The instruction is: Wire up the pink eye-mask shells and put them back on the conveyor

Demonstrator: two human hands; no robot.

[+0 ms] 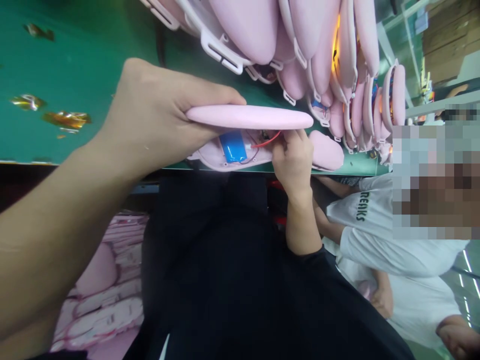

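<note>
Left hand [150, 112]: thumb and fingers gripping one end of a smooth, pink plastic cover [251, 117], held edge-on. Right hand [294, 162]: fingers curled at the cover's other end, tips hidden; grip cannot be told. Beside these fingers, a thin red wire [267, 143]. Between both hands' fingers, a flat blue rectangular pack [233, 147] over an open pink plastic casing [217, 161].

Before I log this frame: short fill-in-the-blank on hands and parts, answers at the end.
The left hand grips the upper shell, whose colour is ____.
The flat pack showing below that shell is ____.
In the picture, the pack lies to the ____ of the right hand.
The tabletop is ____.

Missing words: pink; blue; left; green.
</note>
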